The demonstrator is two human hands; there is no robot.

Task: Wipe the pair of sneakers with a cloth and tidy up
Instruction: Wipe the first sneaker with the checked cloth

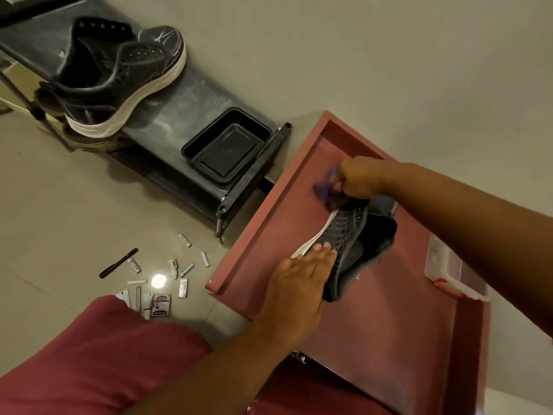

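Note:
A black mesh sneaker (356,244) with a white sole lies on its side on the pink table (263,235). My left hand (302,280) rests on its side with straight fingers, holding it down. My right hand (362,178) grips a purple cloth (326,187) against the toe end of this sneaker. The second black sneaker (119,76) with a white sole stands on top of a dark shoe rack (185,106) at the upper left.
An empty black plastic tray (227,145) sits on the rack's near end. Several small items, batteries, a pen and packets (155,280), lie scattered on the floor. A clear plastic box (449,271) stands on the table's right side. My red-clad knee (104,354) is at the lower left.

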